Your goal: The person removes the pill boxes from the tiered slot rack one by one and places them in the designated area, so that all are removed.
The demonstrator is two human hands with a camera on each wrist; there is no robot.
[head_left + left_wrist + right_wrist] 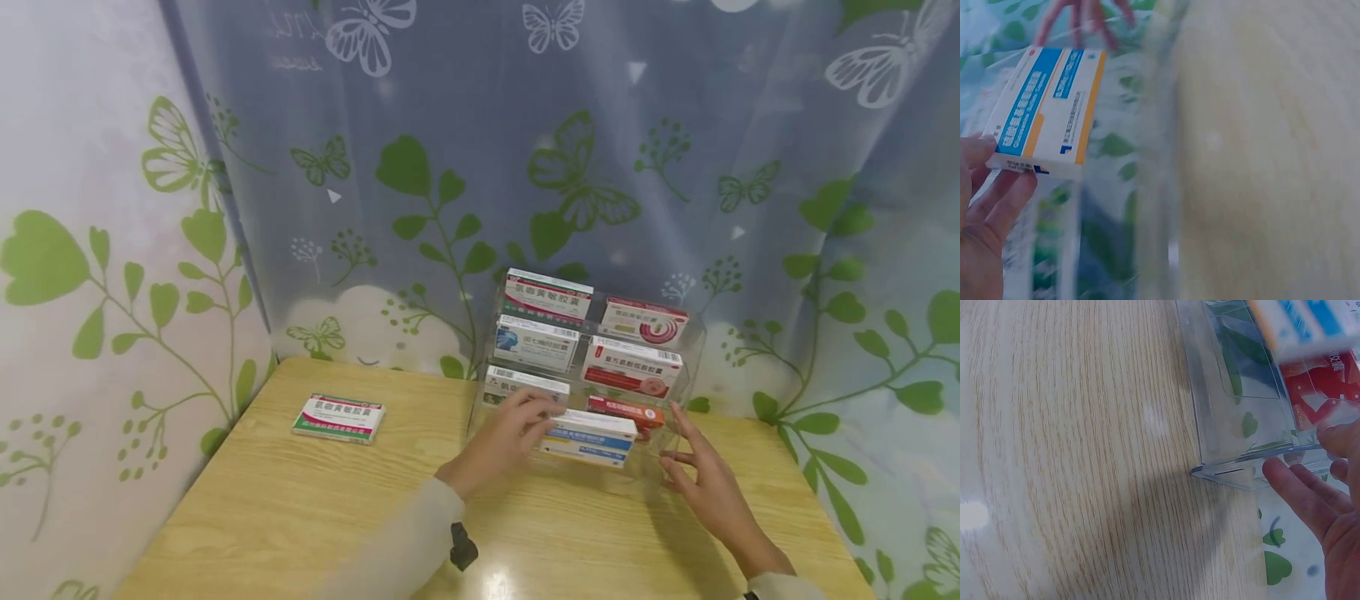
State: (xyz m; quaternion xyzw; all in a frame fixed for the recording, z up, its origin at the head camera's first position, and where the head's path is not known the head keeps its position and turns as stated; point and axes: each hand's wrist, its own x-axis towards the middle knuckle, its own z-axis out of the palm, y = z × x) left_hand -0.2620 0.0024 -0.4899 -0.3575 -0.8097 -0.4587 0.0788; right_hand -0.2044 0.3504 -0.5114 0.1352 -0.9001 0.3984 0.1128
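Observation:
My left hand (513, 433) pinches a white medicine box (1054, 106) with blue and orange bands by one end, as the left wrist view shows. In the head view this box is held in front of the lowest tier of a clear display stand (1241, 425). My right hand (708, 487) is at the stand's right side, its fingertips touching the side wall with the fingers fairly straight. Behind the held box, a red and orange box (626, 411) sits in the lowest tier. A white and grey box (525, 383) stands left of it, partly hidden by my left hand.
The upper tiers hold several more boxes, among them a blue-and-white one (536, 346) and a red-and-white one (632, 369). A green, white and red box (339, 418) lies flat on the wooden table (300, 517), left of the stand. A patterned curtain (465, 100) hangs behind.

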